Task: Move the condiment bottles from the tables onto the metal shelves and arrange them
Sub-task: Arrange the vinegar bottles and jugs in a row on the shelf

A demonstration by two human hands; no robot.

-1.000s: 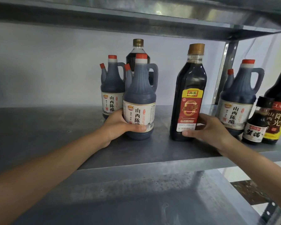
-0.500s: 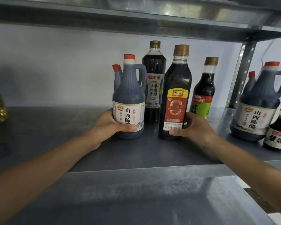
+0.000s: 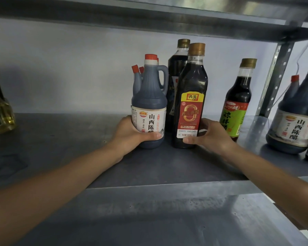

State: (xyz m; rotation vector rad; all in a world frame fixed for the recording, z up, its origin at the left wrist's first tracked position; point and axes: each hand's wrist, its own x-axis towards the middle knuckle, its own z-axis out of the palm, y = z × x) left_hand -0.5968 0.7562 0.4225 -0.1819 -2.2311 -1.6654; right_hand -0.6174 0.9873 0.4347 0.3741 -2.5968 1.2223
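Closer together than a second ago, both held bottles stand on the sheet-metal shelf point(image 3: 69, 139), behind its front edge; the left hand point(image 3: 132, 137) wraps the ribbed, handled jug point(image 3: 149, 96) low down, the right hand point(image 3: 212, 137) grips the tall dark vinegar bottle point(image 3: 192, 82) near its base; a gold-capped bottle point(image 3: 177, 68) crowds just behind; open room runs leftward to an oil bottle point(image 3: 0, 112); a green-labelled bottle point(image 3: 238, 103) stands right.

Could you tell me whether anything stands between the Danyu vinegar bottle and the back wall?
Yes: a tall dark bottle with a gold cap stands directly behind the Danyu vinegar bottle, which the right hand grips low on the shelf.
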